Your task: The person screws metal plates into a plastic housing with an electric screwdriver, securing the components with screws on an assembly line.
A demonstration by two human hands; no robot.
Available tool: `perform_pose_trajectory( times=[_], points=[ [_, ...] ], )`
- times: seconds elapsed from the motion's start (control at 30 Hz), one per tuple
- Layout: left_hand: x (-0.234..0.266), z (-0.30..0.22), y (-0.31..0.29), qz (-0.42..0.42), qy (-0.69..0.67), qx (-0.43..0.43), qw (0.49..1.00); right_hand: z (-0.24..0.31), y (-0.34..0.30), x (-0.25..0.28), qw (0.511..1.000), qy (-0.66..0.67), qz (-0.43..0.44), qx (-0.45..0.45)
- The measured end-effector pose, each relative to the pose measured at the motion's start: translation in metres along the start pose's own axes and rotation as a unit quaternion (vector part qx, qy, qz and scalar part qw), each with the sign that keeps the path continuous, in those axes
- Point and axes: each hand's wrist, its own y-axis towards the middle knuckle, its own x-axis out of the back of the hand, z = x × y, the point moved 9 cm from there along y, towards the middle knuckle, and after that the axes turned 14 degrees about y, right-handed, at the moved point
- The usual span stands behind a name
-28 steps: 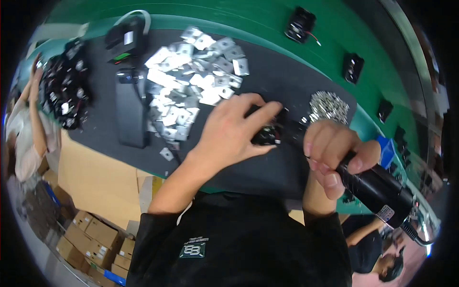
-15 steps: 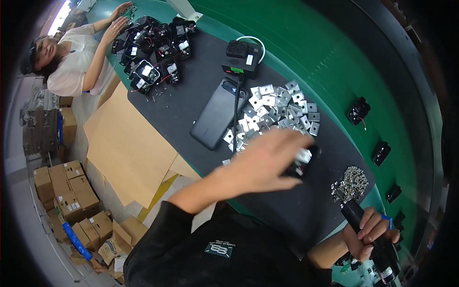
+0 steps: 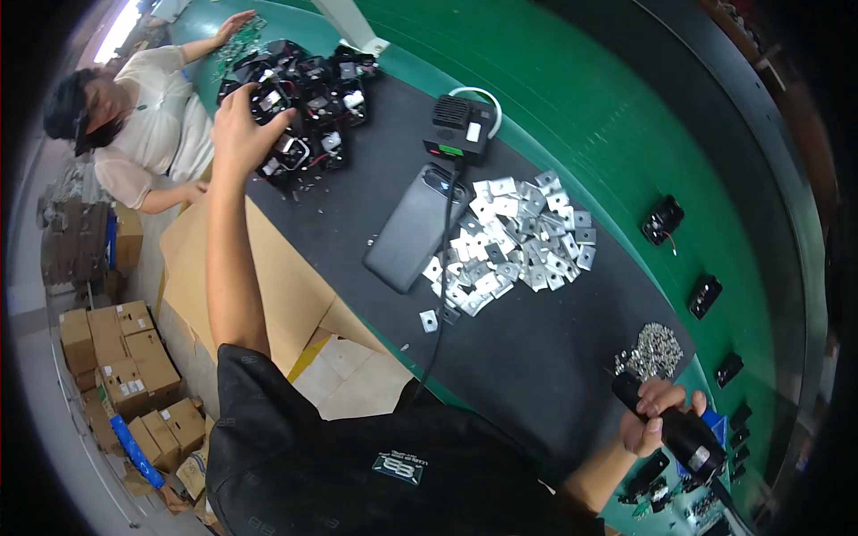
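At the far left, my left hand (image 3: pixel 234 138) reaches over a pile of black plastic housings (image 3: pixel 329 105). Its thumb and fingers curve around one black housing (image 3: pixel 267 104) with a bright metal piece inside. Whether that housing rests on the others is hard to tell. My right hand (image 3: pixel 661 415) grips a black electric screwdriver (image 3: pixel 688 444) at the lower right, its tip end beside a heap of small screws (image 3: pixel 655 350). A heap of square metal plates with holes (image 3: pixel 527 234) lies mid-table on the dark mat (image 3: pixel 545 357).
A dark power bank (image 3: pixel 409 234) and a black box with a vent (image 3: pixel 460 125) lie near the plates; a black cable crosses the mat. Several housings (image 3: pixel 663 220) sit along the green belt (image 3: pixel 608 134). Another person (image 3: pixel 147 116) is at far left beside green boards (image 3: pixel 239 46).
My left hand has swung from mid-table, where it was at a black housing, to the far-left pile. My right hand and the screwdriver have shifted slightly left and up.
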Motion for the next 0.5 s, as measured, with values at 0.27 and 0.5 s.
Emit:
perform_pose_trajectory(
  times=[0.27,0.5],
  points=[
    [-0.055,0.035,0.008,0.087,-0.057,0.003,0.995,0.001,0.011,-0.006,0.996,0.07,-0.047,0.019],
    [-0.067,0.039,0.001,0.07,-0.069,-0.03,0.995,0.017,0.025,0.011,0.992,0.048,-0.098,0.069]
  ],
)
